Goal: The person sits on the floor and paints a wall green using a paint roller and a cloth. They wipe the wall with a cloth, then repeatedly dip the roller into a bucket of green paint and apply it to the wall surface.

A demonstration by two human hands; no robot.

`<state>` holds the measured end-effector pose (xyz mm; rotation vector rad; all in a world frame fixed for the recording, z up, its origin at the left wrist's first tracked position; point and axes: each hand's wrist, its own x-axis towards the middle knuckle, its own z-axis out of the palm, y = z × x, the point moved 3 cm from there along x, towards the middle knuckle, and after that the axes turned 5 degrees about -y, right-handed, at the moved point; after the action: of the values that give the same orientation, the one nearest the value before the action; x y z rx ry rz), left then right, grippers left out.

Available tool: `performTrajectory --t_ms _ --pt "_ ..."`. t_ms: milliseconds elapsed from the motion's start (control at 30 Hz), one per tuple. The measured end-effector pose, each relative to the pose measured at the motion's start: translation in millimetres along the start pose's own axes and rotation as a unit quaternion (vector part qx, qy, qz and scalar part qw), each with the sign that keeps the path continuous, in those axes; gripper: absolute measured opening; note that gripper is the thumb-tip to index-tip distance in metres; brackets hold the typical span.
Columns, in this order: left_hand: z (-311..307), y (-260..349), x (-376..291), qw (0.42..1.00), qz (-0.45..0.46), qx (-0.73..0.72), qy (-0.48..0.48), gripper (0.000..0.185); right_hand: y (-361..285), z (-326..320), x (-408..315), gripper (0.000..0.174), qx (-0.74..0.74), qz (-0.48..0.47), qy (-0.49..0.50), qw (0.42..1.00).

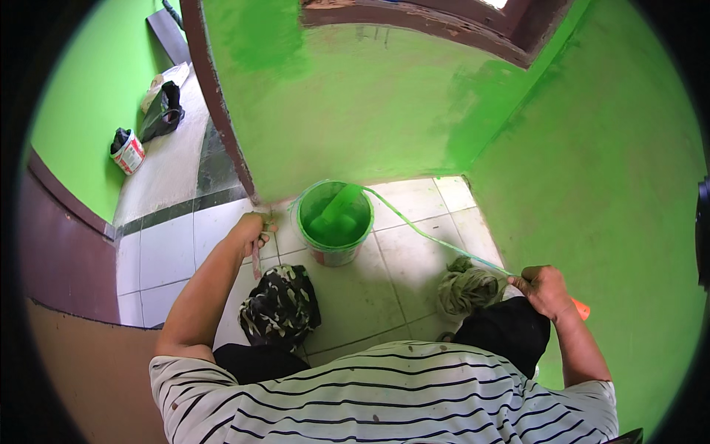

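Note:
My right hand (541, 288) grips a paint roller by its handle, whose orange end (581, 308) sticks out behind the fist. The roller's long bent rod (424, 233) runs, smeared with paint, to a green-coated roller head (341, 204). That head leans inside a bucket (334, 257) of green paint standing on the floor. Left of the bucket, my left hand (254, 233) closes around a narrow reddish-brown stick (256, 261); its upper part is hidden by the fingers. Below that hand is a bundled camouflage cloth (282, 305). A crumpled grey-green cloth (468, 291) lies near my right knee.
Patchy green walls (355, 111) meet in a corner ahead and to the right. A brown window frame (499, 33) is above. Past the brown door frame (222, 111) stand a white-and-red bucket (129, 154) and a black bag (161, 116). White tiles (355, 299) cover the floor.

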<state>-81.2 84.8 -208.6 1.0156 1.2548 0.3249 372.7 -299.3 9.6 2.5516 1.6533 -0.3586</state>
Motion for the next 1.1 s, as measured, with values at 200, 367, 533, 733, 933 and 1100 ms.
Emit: performTrajectory --t_ms 200,367,533,733,933,1100 --pt "-8.0 -4.7 -2.8 1.0 -0.006 0.008 0.006 0.03 16.7 -11.7 -20.4 0.045 0.178 0.087 -0.029 0.98" --pt "-18.1 -13.6 1.1 1.0 -0.003 0.017 0.015 0.028 44.8 -32.4 -3.6 0.043 0.093 0.101 0.025 0.99" --pt "-7.6 -8.2 1.8 0.999 0.008 0.04 0.01 0.033 81.4 -29.2 53.6 0.045 -0.002 0.123 0.009 0.992" --pt "-7.9 -8.5 -5.1 0.998 0.02 0.056 0.008 0.039 86.1 -9.2 132.8 0.046 0.026 0.205 -0.082 0.975" --pt "-7.9 -9.7 -11.8 0.998 0.019 0.061 0.006 0.044 97.3 16.8 169.9 0.041 0.076 0.221 -0.068 0.97" --pt "-8.3 -9.1 -11.2 0.998 0.016 0.065 0.004 0.047 107.8 3.5 166.8 0.04 0.126 0.203 -0.049 0.97"
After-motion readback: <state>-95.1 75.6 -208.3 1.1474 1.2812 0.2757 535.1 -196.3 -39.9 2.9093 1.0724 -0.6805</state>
